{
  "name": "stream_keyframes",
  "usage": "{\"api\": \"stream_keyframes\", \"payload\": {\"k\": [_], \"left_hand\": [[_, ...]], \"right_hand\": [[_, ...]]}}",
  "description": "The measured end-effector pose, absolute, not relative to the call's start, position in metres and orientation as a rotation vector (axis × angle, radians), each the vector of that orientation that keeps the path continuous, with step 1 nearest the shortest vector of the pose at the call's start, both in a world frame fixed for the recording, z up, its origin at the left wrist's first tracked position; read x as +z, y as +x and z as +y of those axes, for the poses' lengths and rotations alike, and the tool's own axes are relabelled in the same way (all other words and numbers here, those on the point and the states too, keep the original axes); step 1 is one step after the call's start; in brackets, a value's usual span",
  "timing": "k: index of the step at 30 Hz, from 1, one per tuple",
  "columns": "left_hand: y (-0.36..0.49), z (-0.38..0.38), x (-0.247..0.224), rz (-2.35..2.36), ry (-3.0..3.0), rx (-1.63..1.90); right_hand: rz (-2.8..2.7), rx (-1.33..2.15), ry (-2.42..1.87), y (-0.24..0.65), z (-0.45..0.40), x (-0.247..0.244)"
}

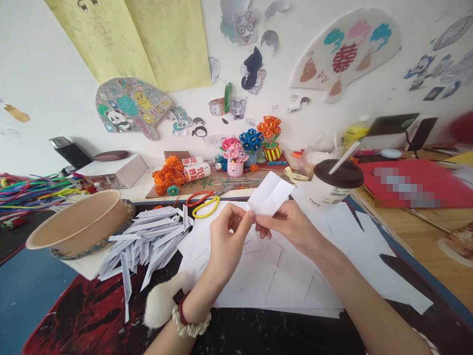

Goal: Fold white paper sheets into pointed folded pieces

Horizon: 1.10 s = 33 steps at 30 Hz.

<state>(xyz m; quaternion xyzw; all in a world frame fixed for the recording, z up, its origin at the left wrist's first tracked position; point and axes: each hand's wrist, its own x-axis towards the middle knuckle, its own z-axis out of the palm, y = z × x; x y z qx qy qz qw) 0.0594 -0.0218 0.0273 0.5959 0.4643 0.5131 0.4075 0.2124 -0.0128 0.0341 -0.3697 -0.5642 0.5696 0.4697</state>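
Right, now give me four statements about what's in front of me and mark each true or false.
The left hand and right hand both hold the same folded paper. True.
The scissors have two red handle loops. False: one is orange-red, the other yellow.
A straw sticks out of the lidded cup. True.
The pile of folded strips lies inside the round bowl. False: it lies beside it.
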Motion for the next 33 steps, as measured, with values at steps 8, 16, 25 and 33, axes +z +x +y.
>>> {"api": "stream_keyframes", "payload": {"k": [8, 16, 25, 33], "left_hand": [[0.0533, -0.0185, 0.0342, 1.088, 1.513, 1.244], [0.0562, -0.0232, 0.0318, 1.097, 1.570, 1.311], [0.0538, -0.0215, 0.0309, 1.145, 1.717, 1.237], [0.0554, -0.0256, 0.0368, 0.952, 1.708, 1.052]], "right_hand": [[-1.383, 1.405, -0.901, 0.2159, -0.0129, 0.0302], [-1.408, 1.420, -0.909, 0.2152, -0.0128, 0.0318], [-1.368, 1.413, -0.898, 0.2166, -0.0109, 0.0296], [-1.295, 1.404, -0.879, 0.2190, -0.0108, 0.0337]]}}
